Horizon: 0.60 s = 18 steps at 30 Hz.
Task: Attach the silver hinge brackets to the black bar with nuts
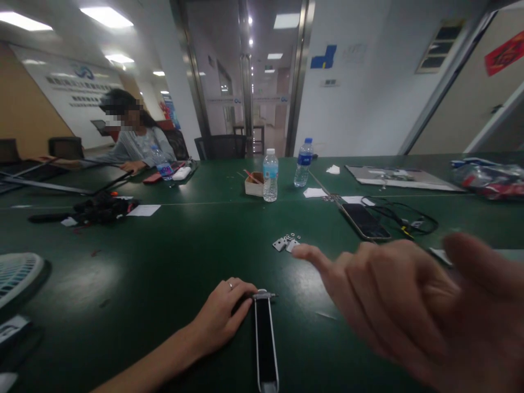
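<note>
My left hand (223,316) rests on the green table (164,262) with its fingers curled against the far end of a long black bar with silver edges (266,341). A ring shows on one finger. My right hand (405,305) is raised close to the camera, blurred, its forefinger stretched out toward a small cluster of metal brackets and washers (287,242). The other fingers are loosely bent and nothing is in the hand.
Two water bottles (270,176) (303,162) and a small box (254,184) stand mid-table. A phone (365,221) and cables (399,217) lie to the right, a white fan (18,275) at left. Another person (135,139) sits at the far left.
</note>
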Available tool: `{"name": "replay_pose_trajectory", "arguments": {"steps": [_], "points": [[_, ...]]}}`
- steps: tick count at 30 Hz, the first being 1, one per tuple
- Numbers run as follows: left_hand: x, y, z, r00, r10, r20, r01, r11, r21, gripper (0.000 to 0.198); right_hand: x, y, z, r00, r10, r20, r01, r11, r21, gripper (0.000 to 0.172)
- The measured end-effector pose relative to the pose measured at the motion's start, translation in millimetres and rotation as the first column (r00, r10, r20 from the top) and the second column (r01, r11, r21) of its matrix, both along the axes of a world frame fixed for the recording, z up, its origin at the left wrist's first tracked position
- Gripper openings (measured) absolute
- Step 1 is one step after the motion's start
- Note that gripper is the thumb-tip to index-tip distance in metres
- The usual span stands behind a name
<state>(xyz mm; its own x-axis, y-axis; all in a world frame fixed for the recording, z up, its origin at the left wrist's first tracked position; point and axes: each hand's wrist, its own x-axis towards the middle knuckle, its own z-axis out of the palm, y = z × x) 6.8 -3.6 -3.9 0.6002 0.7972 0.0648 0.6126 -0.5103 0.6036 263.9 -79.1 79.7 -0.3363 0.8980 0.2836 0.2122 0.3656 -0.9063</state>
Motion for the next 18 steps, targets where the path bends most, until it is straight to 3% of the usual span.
{"name": "replay_pose_trajectory", "arguments": {"steps": [2, 3, 7, 10, 13, 18], "points": [[-0.6, -0.8, 0.1, 1.000, 0.003, 0.003, -0.003, 1.000, -0.005, 0.023, -19.2, 29.8, 27.7, 0.968, 0.024, -0.249, -0.025, 1.000, 0.002, 0.060], [-1.0, -1.0, 0.1, 1.000, 0.002, 0.004, -0.002, 1.000, -0.009, 0.023, -27.5, 40.5, 37.4, 0.908, 0.037, -0.417, -0.046, 0.999, -0.012, 0.061], [-1.5, -1.3, 0.6, 1.000, -0.005, 0.005, 0.005, 1.000, -0.025, 0.023, -43.5, 56.1, 47.5, 0.713, 0.056, -0.699, -0.177, 0.979, -0.103, 0.055], [-1.2, -1.0, 0.7, 1.000, -0.006, 0.004, 0.006, 1.000, -0.029, 0.024, -41.9, 54.4, 42.9, 0.611, 0.020, -0.792, -0.252, 0.953, -0.170, 0.051], [-1.5, -0.7, -0.8, 1.000, -0.004, 0.007, 0.004, 1.000, -0.024, 0.024, -40.1, 54.8, 41.9, 0.567, -0.023, -0.824, -0.267, 0.941, -0.210, 0.046], [-2.6, -0.6, -3.4, 1.000, -0.014, 0.018, 0.014, 1.000, -0.002, 0.023, -41.9, 69.4, 37.4, 0.594, -0.201, -0.779, -0.059, 0.955, -0.290, 0.021]]}}
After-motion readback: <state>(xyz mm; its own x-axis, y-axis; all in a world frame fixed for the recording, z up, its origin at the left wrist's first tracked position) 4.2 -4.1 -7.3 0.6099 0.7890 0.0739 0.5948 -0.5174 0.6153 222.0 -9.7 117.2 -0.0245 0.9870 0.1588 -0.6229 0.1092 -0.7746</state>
